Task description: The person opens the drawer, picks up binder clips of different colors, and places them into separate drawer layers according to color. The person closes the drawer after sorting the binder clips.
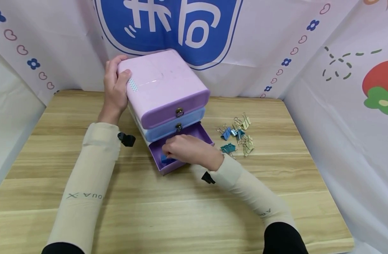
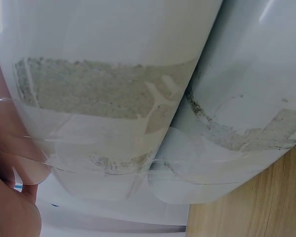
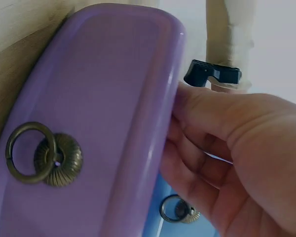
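A small plastic drawer box stands on the table, with a pink-lilac top (image 1: pixel 163 83), a blue middle drawer (image 1: pixel 192 120) and a purple bottom drawer (image 1: pixel 200 135) pulled out. My left hand (image 1: pixel 115 90) grips the box's back left corner, thumb on top and fingers over the edge. Reaching down into the purple drawer is my right hand (image 1: pixel 189 150), fingers bent, fingertips right at a small blue thing (image 1: pixel 166 159). I cannot tell whether they pinch it. The right wrist view shows the drawer's purple front (image 3: pixel 98 98) with its brass ring pull (image 3: pixel 59 160), fingertips hidden behind the rim.
Right of the box lie several binder clips: a blue clip (image 1: pixel 225 133), a teal clip (image 1: pixel 228 148) and pale yellow clips (image 1: pixel 247 144). The wood-grain table (image 1: pixel 168 211) ends at printed cloth (image 1: pixel 257 46) behind. Clear tape (image 2: pixel 108 165) runs along the box's side.
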A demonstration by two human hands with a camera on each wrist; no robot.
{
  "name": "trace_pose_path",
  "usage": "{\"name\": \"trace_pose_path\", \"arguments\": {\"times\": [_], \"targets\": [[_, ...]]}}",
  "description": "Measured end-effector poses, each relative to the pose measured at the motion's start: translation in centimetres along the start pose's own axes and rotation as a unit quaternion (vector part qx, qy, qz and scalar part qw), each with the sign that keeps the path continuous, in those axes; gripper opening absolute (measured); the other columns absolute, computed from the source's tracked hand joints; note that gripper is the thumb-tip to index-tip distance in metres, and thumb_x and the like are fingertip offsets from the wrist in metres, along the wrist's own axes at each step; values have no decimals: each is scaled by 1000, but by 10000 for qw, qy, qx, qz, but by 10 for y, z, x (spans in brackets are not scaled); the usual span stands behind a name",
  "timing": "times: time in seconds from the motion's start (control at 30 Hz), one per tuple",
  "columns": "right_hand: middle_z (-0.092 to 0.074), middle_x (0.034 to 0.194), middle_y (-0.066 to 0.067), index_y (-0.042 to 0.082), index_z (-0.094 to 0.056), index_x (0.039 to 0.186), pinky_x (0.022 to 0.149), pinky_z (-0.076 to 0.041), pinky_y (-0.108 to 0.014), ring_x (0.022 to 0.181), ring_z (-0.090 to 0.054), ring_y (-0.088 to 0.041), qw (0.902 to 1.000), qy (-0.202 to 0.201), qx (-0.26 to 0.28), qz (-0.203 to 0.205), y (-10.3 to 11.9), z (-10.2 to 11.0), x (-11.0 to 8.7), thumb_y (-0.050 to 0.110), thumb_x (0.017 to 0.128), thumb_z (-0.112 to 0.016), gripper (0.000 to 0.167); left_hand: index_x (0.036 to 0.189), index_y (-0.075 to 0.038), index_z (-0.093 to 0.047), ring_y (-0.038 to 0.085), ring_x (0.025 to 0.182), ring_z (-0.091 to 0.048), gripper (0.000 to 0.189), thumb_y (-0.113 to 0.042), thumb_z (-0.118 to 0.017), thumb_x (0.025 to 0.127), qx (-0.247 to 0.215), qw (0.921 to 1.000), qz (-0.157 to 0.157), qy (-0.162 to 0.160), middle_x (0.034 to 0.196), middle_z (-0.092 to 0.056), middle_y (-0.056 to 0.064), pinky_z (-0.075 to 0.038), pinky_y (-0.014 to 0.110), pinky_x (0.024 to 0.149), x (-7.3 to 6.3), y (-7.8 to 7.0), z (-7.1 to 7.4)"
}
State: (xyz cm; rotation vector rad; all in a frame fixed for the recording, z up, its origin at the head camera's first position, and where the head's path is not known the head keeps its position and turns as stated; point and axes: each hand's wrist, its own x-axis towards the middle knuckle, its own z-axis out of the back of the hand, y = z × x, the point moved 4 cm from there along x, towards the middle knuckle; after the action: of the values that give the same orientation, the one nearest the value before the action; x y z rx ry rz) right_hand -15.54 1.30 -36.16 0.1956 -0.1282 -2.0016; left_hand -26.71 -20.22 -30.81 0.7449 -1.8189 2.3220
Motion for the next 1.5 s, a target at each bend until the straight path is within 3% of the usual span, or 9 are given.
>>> {"name": "trace_pose_path", "arguments": {"times": [0.3, 0.53, 0.73, 1.03, 1.27, 1.5], "targets": [[-76, 95, 1, 13, -74, 97, 82, -58, -24, 90, -73, -12, 9995, 299, 14, -110, -4, -12, 7, 20, 105, -65, 14, 146, -7, -56, 4, 118, -42, 52, -25, -45, 99, 110, 9999, -14, -21, 126, -47, -12, -32, 25, 107, 2, 6, -1], [-74, 95, 0, 11, -75, 98, 79, -56, -22, 83, -68, -9, 9996, -85, -262, -81, -5, -2, 7, 18, 107, -61, 18, 144, -11, -58, 4, 118, -43, 50, -26, -46, 98, 76, 9999, -63, -72, 126, -47, -13, -33, 25, 106, 5, 13, 1], [-73, 100, 0, 11, -77, 100, 80, -54, -22, 86, -65, -9, 9992, -254, -283, -87, -4, 13, 1, 17, 107, -62, 17, 144, -11, -58, 3, 118, -42, 50, -26, -45, 98, 103, 9999, -74, -72, 126, -47, -14, -32, 25, 106, 5, 15, 1], [-72, 99, -1, 11, -76, 103, 80, -56, -27, 84, -65, -11, 9988, -222, -71, -419, -11, 32, -22, 17, 104, -66, 12, 145, -8, -57, 3, 117, -42, 52, -26, -45, 98, 131, 9999, -74, -60, 123, -46, -15, -32, 25, 106, 3, 7, 0], [-66, 87, 0, 11, -73, 93, 76, -54, -29, 77, -58, -12, 9969, -473, -332, -535, -22, 39, -48, 17, 104, -65, 14, 146, -8, -56, 3, 117, -42, 51, -26, -44, 99, 109, 9999, -31, -23, 125, -46, -14, -32, 25, 106, 2, 5, 0], [-63, 83, 0, 11, -69, 89, 71, -50, -28, 74, -54, -12, 9932, -680, -31, -948, -40, 46, -77, 13, 100, -71, 11, 146, -10, -56, 3, 119, -42, 51, -26, -44, 99, 134, 9999, -19, -12, 127, -47, -13, -32, 25, 107, 3, 7, 1]]}}
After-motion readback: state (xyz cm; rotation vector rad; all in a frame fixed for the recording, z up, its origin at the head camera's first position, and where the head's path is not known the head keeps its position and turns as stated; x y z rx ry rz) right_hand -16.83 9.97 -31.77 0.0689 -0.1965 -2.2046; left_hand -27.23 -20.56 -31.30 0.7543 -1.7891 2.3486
